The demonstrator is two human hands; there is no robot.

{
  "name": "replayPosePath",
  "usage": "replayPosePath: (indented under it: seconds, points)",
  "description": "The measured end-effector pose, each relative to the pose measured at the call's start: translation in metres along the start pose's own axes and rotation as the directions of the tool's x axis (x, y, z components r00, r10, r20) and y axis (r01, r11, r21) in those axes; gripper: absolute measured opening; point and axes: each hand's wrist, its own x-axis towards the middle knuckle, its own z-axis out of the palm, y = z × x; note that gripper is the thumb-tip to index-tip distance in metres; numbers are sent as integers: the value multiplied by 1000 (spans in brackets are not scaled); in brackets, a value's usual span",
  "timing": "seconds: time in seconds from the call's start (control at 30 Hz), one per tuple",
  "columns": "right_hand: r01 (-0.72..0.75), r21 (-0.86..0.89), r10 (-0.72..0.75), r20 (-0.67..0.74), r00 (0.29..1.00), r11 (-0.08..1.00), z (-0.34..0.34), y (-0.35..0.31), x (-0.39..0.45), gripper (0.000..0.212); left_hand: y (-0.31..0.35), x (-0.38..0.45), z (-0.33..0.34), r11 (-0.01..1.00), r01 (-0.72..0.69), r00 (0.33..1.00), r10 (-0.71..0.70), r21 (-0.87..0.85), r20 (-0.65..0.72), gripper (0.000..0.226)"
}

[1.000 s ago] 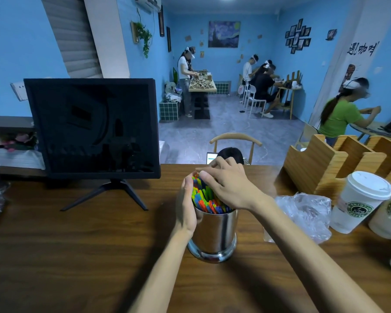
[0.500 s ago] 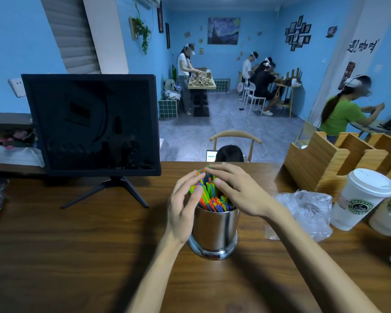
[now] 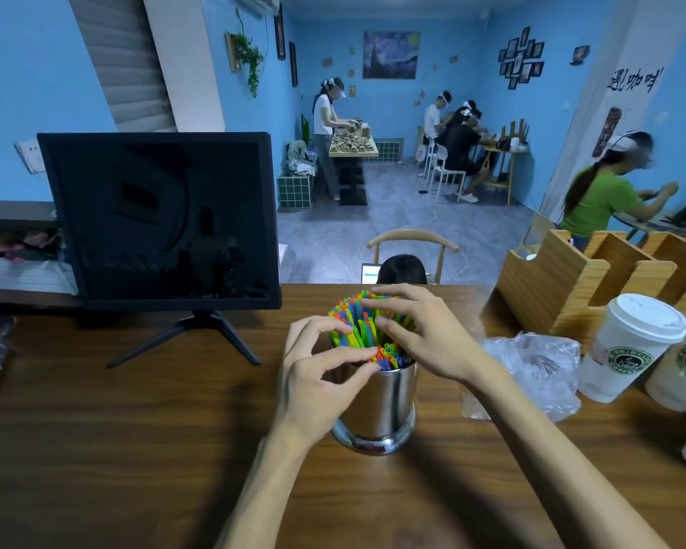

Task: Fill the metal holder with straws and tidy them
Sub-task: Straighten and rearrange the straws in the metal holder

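Near the far edge of the wooden tabletop (image 3: 96,449), your left hand (image 3: 313,386) and right hand (image 3: 424,338), fingers spread, touch thin colourful straws (image 3: 363,334) in the shiny round metal holder (image 3: 381,406).

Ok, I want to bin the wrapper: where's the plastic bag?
In the head view the plastic bag lies on the wooden table, right of the metal holder, just before the lidded paper cup.

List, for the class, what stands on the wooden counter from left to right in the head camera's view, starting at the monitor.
Monitor → metal holder full of straws → crumpled plastic bag → white lidded paper cup.
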Motion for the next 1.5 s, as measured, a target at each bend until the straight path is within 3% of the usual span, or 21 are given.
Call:
replayPosePath:
  seconds: [0.37, 0.5, 0.6, 0.7, 0.83, 1.0, 1.1, 1.17, 1.27, 1.4, 1.5]
  points:
    - [-5, 34, 5, -16, 1000, 999, -3, -1, -1, 39, 9, 18, -6, 999, 3, 1000, -3, 35, 2, 14]
    - [-12, 162, 24, -75, 997, 987, -10, -9, -1, 38, 23, 45, -21, 987, 86, 994, -94, -138, -57, 13]
    - [-20, 298, 31, -32, 999, 954, -18, -19, -5, 37, 31, 77, -29, 912, 137, 968, -207, -386, -145, 19]
    - [-47, 600, 13, 62, 998, 798, -24, -32, -12, 40, 37, 108, -37, 838, 76, 924, -263, -540, -277, 19]
    - [20, 738, 58, -80, 995, 674, -30, -37, -13, 30, 38, 125, -38, 748, 54, 876, -353, -661, -328, 13]
    - [10, 951, 415, -144, 898, 309, -61, -24, 0, 18, 16, 100, -26, 690, 272, 865, -481, -671, -143, 13]
    - [110, 974, 483, -196, 853, 200, -79, -20, 9, 19, 10, 79, -18, 672, 468, 845, -531, -574, 67, 11]
    - [159, 958, 466, -256, 847, 237, -85, -23, 16, 26, 10, 67, -11, 709, 539, 837, -510, -455, 198, 11]
    - [171, 890, 389, -348, 853, 423, -86, -35, 27, 31, 11, 57, -5, 775, 559, 820, -462, -296, 338, 13]
    - [172, 719, 227, -422, 878, 673, -84, -47, 35, 3, 8, 55, -6, 839, 535, 803, -468, -102, 370, 19]
    - [159, 591, 132, -418, 899, 791, -77, -45, 35, 9, 1, 55, -13, 855, 516, 794, -454, -54, 404, 22]
